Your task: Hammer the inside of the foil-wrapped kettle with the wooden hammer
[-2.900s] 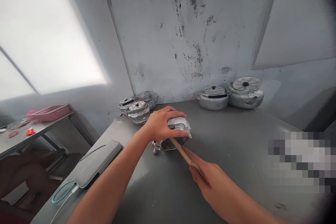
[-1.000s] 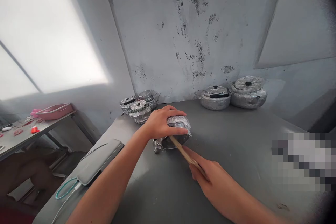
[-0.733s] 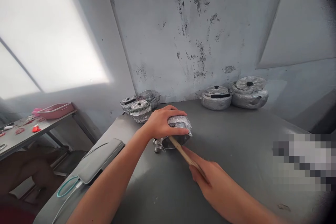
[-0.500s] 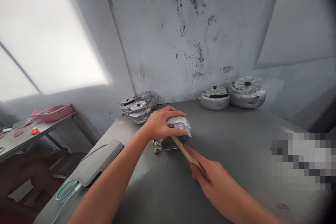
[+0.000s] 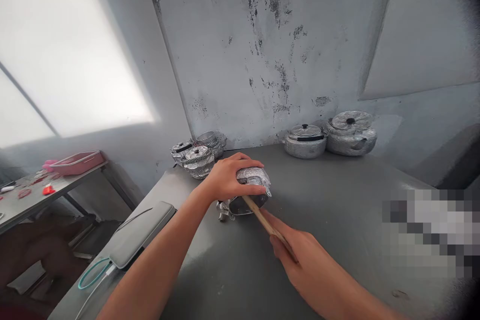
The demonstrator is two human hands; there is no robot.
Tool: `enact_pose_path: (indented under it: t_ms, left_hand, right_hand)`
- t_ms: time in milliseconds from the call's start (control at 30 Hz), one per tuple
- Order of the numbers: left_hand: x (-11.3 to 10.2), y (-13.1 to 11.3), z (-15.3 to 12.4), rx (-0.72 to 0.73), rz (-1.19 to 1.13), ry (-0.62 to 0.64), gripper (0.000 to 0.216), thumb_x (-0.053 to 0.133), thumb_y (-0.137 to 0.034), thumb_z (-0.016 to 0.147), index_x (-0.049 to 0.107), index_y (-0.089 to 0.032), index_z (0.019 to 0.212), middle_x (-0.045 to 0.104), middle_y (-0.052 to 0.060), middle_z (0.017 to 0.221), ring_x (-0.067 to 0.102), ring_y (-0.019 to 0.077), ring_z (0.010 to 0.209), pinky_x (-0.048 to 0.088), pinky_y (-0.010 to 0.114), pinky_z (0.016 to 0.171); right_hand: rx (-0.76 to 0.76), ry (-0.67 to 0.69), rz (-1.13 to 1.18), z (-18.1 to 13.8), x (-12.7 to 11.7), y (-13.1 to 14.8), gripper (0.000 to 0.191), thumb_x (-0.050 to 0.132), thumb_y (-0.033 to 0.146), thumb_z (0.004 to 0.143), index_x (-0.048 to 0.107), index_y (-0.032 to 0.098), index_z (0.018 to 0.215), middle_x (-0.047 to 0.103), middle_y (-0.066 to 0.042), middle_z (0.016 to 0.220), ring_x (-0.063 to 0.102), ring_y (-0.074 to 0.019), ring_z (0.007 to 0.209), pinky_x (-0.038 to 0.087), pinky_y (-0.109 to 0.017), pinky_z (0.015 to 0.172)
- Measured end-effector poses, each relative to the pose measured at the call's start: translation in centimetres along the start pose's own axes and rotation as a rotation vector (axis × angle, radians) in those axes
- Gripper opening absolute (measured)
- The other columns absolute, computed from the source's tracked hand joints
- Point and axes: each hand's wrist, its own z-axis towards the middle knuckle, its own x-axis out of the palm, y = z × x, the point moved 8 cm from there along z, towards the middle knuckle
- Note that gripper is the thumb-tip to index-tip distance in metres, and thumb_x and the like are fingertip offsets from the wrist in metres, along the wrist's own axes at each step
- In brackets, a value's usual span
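A small silver pot lies tipped on its side on the grey metal table, its mouth turned toward me. My left hand is curled over the top of the pot and presses it down. My right hand grips a wooden stick whose far end reaches into the pot's mouth. A loose silver handle piece lies on the table at the pot's left.
Two lidded silver pots stand by the stained back wall, and several small ones cluster at the back left corner. A grey flat device with a teal cable lies near the left edge. Beyond is a table with a pink tray.
Both hands keep their hold; the stick slides slightly in and out of the pot's mouth. Only the view has shifted a little.
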Motion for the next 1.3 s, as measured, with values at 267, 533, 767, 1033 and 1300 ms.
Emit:
enact_pose_path:
  t_ms: [267,533,767,1033,1300]
  left_hand:
    - [0.0,-0.1,0.0,0.000,-0.014,-0.002,0.053,0.076,-0.062,0.080,0.070,-0.037,0.127,0.063,0.002,0.130,0.066,0.0268,0.111,0.048,0.037,0.103]
    - [-0.1,-0.2,0.0,0.000,-0.005,0.003,0.053,0.077,-0.061,0.080,0.071,-0.038,0.127,0.063,0.002,0.130,0.066,0.0265,0.111,0.046,0.038,0.104]
    - [-0.1,-0.2,0.1,0.002,-0.009,-0.003,0.053,0.077,-0.061,0.080,0.071,-0.038,0.126,0.064,0.002,0.129,0.066,0.0262,0.110,0.047,0.037,0.104]
    - [-0.1,-0.1,0.1,-0.003,-0.002,-0.011,0.053,0.077,-0.063,0.079,0.071,-0.038,0.126,0.064,0.002,0.128,0.066,0.0266,0.110,0.047,0.037,0.104]
    - [-0.1,0.0,0.1,-0.009,0.008,-0.013,0.055,0.077,-0.064,0.079,0.070,-0.039,0.127,0.063,0.002,0.129,0.067,0.0263,0.109,0.046,0.038,0.105]
  right_hand:
    - [0.059,0.027,-0.034,-0.2,0.0,-0.3,0.053,0.032,0.028,0.103,0.038,0.032,0.156,0.053,0.005,0.076,0.046,-0.0151,0.062,0.037,-0.029,0.060]
    - [0.021,0.008,-0.041,-0.2,0.1,-0.1,0.055,0.031,0.031,0.105,0.033,0.037,0.159,0.061,0.004,0.080,0.051,-0.0167,0.066,0.042,-0.031,0.066]
    - [-0.011,-0.039,-0.052,-0.2,-0.6,0.0,0.055,0.032,0.033,0.105,0.032,0.036,0.160,0.065,0.002,0.086,0.060,-0.0188,0.074,0.049,-0.035,0.078]
    - [-0.063,-0.089,-0.100,-0.6,-0.5,-0.2,0.051,0.037,0.032,0.101,0.051,0.036,0.151,0.070,-0.001,0.080,0.065,-0.0219,0.066,0.053,-0.040,0.082]
    - [-0.046,-0.117,-0.125,-0.5,-1.2,0.3,0.047,0.041,0.035,0.100,0.057,0.036,0.144,0.073,0.000,0.080,0.067,-0.0234,0.069,0.053,-0.037,0.076]
